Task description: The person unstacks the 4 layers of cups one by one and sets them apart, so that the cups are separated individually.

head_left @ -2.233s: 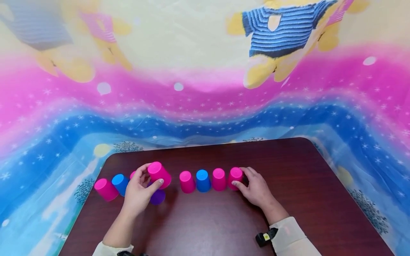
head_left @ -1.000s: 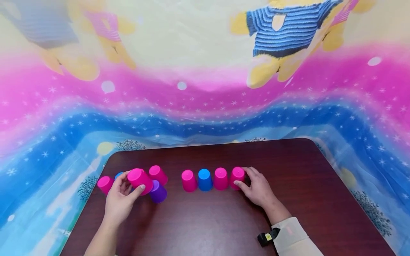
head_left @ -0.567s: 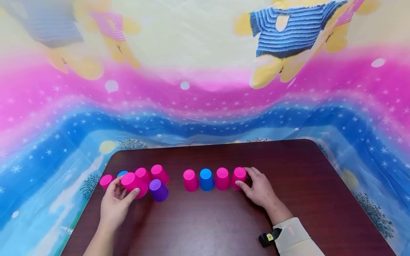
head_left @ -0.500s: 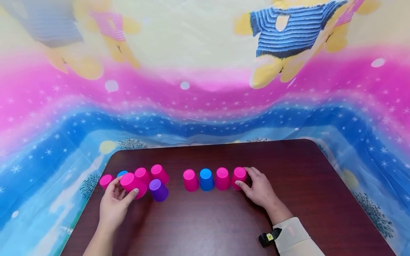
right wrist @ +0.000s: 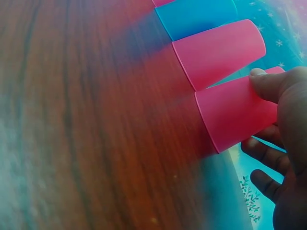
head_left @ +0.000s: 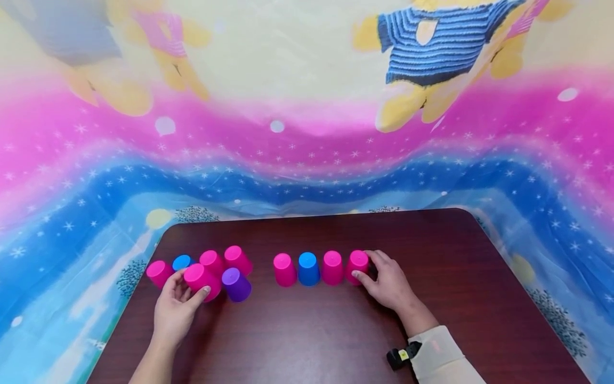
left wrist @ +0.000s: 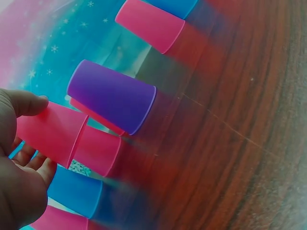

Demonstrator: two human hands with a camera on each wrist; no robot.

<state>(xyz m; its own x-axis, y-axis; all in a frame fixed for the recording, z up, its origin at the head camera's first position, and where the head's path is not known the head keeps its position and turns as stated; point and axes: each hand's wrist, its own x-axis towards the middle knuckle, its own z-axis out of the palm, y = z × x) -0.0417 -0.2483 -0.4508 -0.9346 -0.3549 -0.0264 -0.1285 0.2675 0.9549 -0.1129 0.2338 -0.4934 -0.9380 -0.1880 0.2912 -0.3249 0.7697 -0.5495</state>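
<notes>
My left hand (head_left: 172,312) grips a pink cup (head_left: 202,282), upside down, between thumb and fingers. The cup is just left of a purple cup (head_left: 236,285) and in front of the left back row; in the left wrist view its rim seems slightly above the table. That row has a pink cup (head_left: 159,273), a blue cup (head_left: 182,262) partly hidden, and two more pink cups. At the right, my right hand (head_left: 389,282) holds the end pink cup (head_left: 357,268) of another row, its rim on the table in the right wrist view.
The right row continues leftward with a pink cup (head_left: 332,268), a blue cup (head_left: 308,269) and a pink cup (head_left: 285,270), all upside down. A dark brown table (head_left: 307,330) bears everything. Behind it hangs a printed cloth (head_left: 297,160).
My left hand has carried its pink cup leftward and down, from over the purple cup to that cup's left side. My right hand keeps its place on the end cup.
</notes>
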